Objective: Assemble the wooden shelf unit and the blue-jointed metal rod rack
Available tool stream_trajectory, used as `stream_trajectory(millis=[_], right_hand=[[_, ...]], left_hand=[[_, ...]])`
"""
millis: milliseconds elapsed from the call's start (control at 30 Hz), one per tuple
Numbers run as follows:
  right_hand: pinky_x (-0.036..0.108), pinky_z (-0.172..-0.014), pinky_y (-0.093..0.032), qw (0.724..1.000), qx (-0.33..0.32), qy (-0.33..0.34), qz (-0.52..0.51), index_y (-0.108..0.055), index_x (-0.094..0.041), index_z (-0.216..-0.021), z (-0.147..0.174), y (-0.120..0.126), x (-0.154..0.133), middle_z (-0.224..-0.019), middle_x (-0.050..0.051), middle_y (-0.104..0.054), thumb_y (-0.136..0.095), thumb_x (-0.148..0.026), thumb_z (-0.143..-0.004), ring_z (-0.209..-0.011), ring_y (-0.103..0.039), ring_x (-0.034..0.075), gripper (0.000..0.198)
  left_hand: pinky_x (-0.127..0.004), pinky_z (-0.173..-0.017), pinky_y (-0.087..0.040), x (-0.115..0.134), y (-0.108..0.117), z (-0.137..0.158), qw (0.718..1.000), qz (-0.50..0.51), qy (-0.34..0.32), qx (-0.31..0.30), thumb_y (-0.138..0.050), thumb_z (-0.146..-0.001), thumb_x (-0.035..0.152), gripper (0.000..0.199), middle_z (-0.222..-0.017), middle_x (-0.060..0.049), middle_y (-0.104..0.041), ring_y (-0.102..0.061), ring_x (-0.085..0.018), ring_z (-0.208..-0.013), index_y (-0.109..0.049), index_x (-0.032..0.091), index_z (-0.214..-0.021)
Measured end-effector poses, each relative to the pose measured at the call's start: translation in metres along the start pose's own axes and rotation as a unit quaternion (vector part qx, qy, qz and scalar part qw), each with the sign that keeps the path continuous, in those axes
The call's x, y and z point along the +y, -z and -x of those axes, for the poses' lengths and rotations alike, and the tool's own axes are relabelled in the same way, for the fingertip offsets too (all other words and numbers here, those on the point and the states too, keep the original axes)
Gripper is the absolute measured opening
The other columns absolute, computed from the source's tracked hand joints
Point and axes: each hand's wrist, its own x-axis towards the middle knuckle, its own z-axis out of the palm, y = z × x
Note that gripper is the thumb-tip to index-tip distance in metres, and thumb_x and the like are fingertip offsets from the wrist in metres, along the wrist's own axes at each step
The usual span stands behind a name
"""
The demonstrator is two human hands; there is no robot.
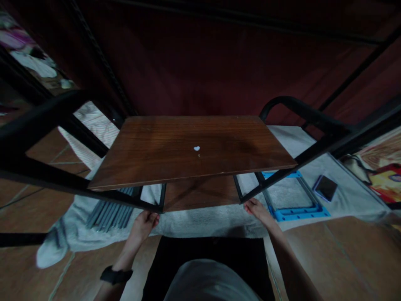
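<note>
Since I'm only on the head cam, I'll go by size. Biggest is the dark red panel (pixel 200 71) at the back, then the grey cloth (pixel 194 225) spread in front of it; can't tell what's under it. Next, the wood-and-metal rack (pixel 163 154), mid-view, over the cloth, directly ahead of the person. Its upper board (pixel 238 133) already spans both black sides, and a lower board (pixel 203 194) shows beneath, so I'd judge the main body together; fixings n/v. Long axis of the boards runs L–R, across the person's front: one long edge faces the person, the other the panel. Black side rails splay outward to L and R.

Blue frame (pixel 300 214) lies loose on the cloth, R of the rack; grey rods (pixel 109 213) lie side by side at L, partly under the L rail. Neither looks attached, so as far as I can judge any work w/ them isn't done; can't tell if they belong to the rack.

Left hand (pixel 144 225): fingers curled in, no visible gap, on the rack's near L corner. Right hand (pixel 257 209): fingers pinched together on the near R corner. Smaller: phone (pixel 326 188), beyond the blue frame on the R; last, a white fleck (pixel 196 148) on the upper board.
</note>
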Motion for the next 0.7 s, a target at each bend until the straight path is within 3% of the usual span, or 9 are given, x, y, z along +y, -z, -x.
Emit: stream_trajectory(millis=[167,333,467,600,700], right_hand=[[0.025,-0.051,-0.042,0.999,-0.020,-0.032,0.011,-0.051,-0.023,-0.063,-0.005,0.002,-0.002,-0.054,0.000,-0.054,-0.051,-0.043,-0.078,-0.052,-0.052,0.014,0.026],[0.026,-0.053,-0.043,1.000,-0.009,-0.011,0.006,-0.054,-0.023,-0.068,-0.005,0.001,0.004,-0.059,0.000,-0.057,-0.052,-0.047,-0.077,-0.055,-0.054,0.015,0.026],[0.027,-0.051,-0.043,1.000,-0.019,-0.008,0.022,-0.052,-0.023,-0.062,-0.009,0.000,0.011,-0.056,0.001,-0.055,-0.047,-0.044,-0.080,-0.052,-0.052,0.015,0.028],[0.029,-0.050,-0.044,0.999,-0.045,-0.016,0.022,-0.054,-0.022,-0.060,-0.016,0.006,0.014,-0.056,0.003,-0.057,-0.044,-0.046,-0.083,-0.050,-0.052,0.016,0.034],[0.032,-0.053,-0.048,1.000,-0.014,0.019,0.007,-0.056,-0.023,-0.062,-0.026,0.013,0.004,-0.059,0.004,-0.060,-0.050,-0.056,-0.083,-0.055,-0.056,0.019,0.039]], left_hand=[[-0.026,-0.046,-0.043,0.007,0.003,0.005,1.000,0.006,-0.010,0.002,-0.066,-0.063,0.050,0.032,-0.052,-0.001,-0.057,-0.054,-0.016,-0.049,-0.054,0.020,-0.061],[-0.025,-0.047,-0.042,0.006,0.003,0.005,0.998,0.055,0.010,-0.025,-0.070,-0.060,0.053,0.038,-0.055,-0.001,-0.058,-0.054,-0.014,-0.051,-0.054,0.019,-0.066],[-0.024,-0.045,-0.038,0.001,0.002,0.002,0.999,0.044,0.007,-0.020,-0.069,-0.059,0.049,0.033,-0.052,0.000,-0.056,-0.051,-0.013,-0.047,-0.055,0.019,-0.063],[-0.025,-0.047,-0.040,-0.004,0.015,-0.007,0.998,0.032,0.006,-0.055,-0.071,-0.058,0.047,0.031,-0.052,-0.002,-0.058,-0.053,-0.015,-0.050,-0.059,0.019,-0.062],[-0.026,-0.049,-0.041,0.004,0.024,-0.022,0.995,0.067,-0.017,-0.068,-0.074,-0.057,0.049,0.036,-0.055,-0.002,-0.060,-0.053,-0.014,-0.051,-0.063,0.017,-0.069]])
